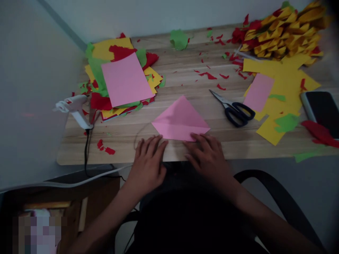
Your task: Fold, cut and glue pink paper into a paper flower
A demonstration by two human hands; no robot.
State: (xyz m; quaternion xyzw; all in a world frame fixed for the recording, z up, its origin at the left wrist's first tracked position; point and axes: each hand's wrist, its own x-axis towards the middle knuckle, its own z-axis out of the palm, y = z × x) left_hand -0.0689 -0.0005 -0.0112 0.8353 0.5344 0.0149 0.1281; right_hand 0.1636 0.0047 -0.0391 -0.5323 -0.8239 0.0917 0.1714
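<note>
A pink sheet of paper (181,120) lies on the wooden table close to its front edge, its upper part pointed and a crease running across its lower part. At the paper's lower left corner rests my left hand (149,162), fingers stretched forward on the tabletop. My right hand (208,151) has its fingers spread, with fingertips touching the lower right edge of the paper. Neither hand grips anything. To the right of the paper lie scissors (235,111) with dark blue handles, blades slightly parted.
A white glue gun (78,109) with a black cord stands at the left. Beside it is a stack topped by a pink sheet (127,81). Yellow folded paper pieces (286,31) heap at the back right, above yellow sheets (286,84). A phone (323,109) lies far right.
</note>
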